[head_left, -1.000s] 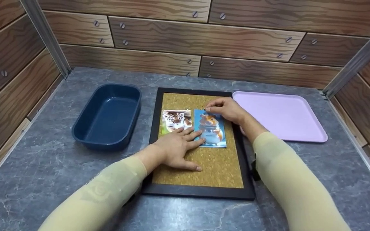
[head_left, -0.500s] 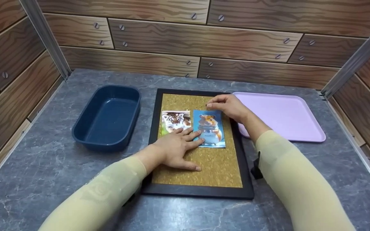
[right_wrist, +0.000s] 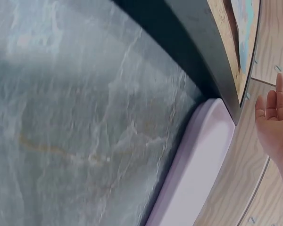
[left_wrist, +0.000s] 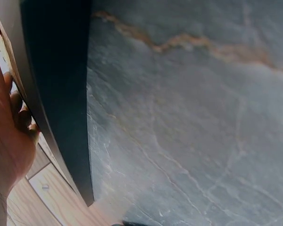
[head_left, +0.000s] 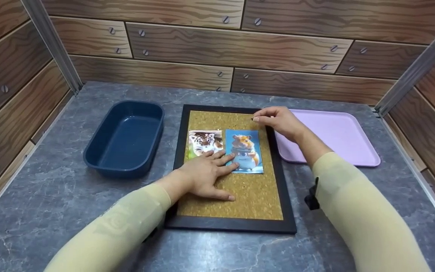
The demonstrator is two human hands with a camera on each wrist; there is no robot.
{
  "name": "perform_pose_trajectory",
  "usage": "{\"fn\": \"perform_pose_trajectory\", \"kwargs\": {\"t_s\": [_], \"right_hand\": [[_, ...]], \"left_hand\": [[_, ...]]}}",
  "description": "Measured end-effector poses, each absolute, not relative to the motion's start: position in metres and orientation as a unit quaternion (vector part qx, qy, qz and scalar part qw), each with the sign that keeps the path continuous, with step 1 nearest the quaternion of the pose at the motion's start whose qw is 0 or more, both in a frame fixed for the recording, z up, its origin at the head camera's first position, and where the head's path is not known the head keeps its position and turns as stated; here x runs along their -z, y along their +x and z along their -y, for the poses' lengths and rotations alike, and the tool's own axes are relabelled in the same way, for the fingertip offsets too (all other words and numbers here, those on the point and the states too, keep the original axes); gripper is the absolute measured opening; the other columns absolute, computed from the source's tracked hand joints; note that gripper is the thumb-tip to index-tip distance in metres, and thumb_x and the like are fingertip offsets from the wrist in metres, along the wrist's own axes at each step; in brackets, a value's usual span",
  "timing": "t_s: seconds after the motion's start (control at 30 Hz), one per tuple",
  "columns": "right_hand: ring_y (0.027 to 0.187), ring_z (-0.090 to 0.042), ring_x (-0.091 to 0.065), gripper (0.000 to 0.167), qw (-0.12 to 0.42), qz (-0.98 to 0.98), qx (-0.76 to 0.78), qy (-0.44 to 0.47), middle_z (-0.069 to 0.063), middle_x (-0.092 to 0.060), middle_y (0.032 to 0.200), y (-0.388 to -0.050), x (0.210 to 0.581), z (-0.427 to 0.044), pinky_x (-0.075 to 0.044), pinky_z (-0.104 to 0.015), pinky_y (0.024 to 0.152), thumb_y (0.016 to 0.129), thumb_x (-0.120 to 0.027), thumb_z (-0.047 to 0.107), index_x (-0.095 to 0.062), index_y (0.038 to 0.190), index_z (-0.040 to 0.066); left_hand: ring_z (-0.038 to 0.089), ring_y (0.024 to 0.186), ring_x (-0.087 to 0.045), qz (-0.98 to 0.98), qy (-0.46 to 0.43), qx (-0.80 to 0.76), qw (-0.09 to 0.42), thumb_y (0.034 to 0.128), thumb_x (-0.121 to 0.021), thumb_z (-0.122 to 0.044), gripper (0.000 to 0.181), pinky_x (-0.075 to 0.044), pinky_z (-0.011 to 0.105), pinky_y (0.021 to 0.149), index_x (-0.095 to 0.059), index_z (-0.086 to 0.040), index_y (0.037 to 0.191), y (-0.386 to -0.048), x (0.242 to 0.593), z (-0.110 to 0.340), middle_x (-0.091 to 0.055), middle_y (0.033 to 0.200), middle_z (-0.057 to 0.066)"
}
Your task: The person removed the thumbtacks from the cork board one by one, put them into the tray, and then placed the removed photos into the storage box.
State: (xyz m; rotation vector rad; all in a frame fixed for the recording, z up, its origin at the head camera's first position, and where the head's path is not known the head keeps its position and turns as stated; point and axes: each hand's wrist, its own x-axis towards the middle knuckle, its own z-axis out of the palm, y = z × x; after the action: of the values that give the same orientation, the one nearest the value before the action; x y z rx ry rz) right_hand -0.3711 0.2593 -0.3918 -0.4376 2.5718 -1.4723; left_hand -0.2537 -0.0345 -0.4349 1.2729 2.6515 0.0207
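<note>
A corkboard (head_left: 236,206) with a black frame lies on the table. On it are a tiger picture (head_left: 204,140) at the left and a blue hamster picture (head_left: 247,151) at the right. My left hand (head_left: 204,175) rests spread on the board, its fingertips over the lower tiger picture and the hamster picture's left edge. Above the board's upper right corner, my right hand (head_left: 279,121) pinches a small dark pin (head_left: 252,119) between thumb and forefinger. Another tiny pin (head_left: 218,130) shows at the tiger picture's top right.
A deep navy blue tub (head_left: 125,170) stands left of the board. A flat lilac tray (head_left: 334,136) lies at the right, close against the board's frame, partly under my right forearm. Wood-patterned walls (head_left: 187,45) enclose the grey marbled table (head_left: 217,251).
My right hand has drawn the dark pin away from the hamster picture's top edge, moving up and to the right. My left hand has stayed in place, and the hamster picture still lies flat.
</note>
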Motion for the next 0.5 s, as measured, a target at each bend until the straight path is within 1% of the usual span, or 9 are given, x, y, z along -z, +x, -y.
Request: {"fn": "perform_pose_trajectory", "kwargs": {"t_s": [0.1,0.2,0.33,0.5], "right_hand": [[0.113,-0.017,-0.060,0.033,0.070,-0.857,0.490,-0.144,0.001,-0.074,0.116,-0.371,0.389,-0.265,-0.045,-0.038,0.103,0.101,-0.076,0.025,-0.076,0.122,-0.002],[0.119,-0.017,-0.060,0.033,0.065,-0.857,0.490,-0.144,0.002,-0.075,0.117,-0.369,0.386,-0.271,-0.043,-0.036,0.106,0.101,-0.076,0.024,-0.076,0.122,-0.003],[0.118,-0.016,-0.061,0.033,0.057,-0.855,0.493,-0.147,0.003,-0.075,0.115,-0.368,0.382,-0.279,-0.044,-0.034,0.105,0.101,-0.076,0.021,-0.075,0.122,-0.005],[0.117,-0.013,-0.062,0.030,0.045,-0.853,0.498,-0.148,0.005,-0.076,0.112,-0.366,0.378,-0.289,-0.043,-0.031,0.106,0.100,-0.078,0.020,-0.077,0.119,-0.003]], "left_hand": [[0.027,0.163,-0.007,-0.897,0.430,-0.008,0.100,0.0922,-0.038,-0.090,0.102,-0.013,0.049,0.131,-0.017,-0.030,0.172,-0.254,0.436,0.035,-0.006,0.178,0.000],[0.027,0.163,-0.008,-0.897,0.431,-0.009,0.100,0.0925,-0.039,-0.090,0.102,-0.014,0.049,0.131,-0.017,-0.030,0.172,-0.254,0.436,0.035,-0.007,0.178,0.000],[0.026,0.163,-0.008,-0.896,0.433,-0.012,0.098,0.0931,-0.042,-0.088,0.101,-0.014,0.049,0.131,-0.019,-0.029,0.172,-0.253,0.436,0.035,-0.008,0.178,0.001],[0.027,0.163,-0.008,-0.896,0.434,-0.011,0.098,0.0932,-0.042,-0.088,0.101,-0.013,0.049,0.131,-0.018,-0.029,0.172,-0.253,0.435,0.035,-0.008,0.178,0.001]]}}
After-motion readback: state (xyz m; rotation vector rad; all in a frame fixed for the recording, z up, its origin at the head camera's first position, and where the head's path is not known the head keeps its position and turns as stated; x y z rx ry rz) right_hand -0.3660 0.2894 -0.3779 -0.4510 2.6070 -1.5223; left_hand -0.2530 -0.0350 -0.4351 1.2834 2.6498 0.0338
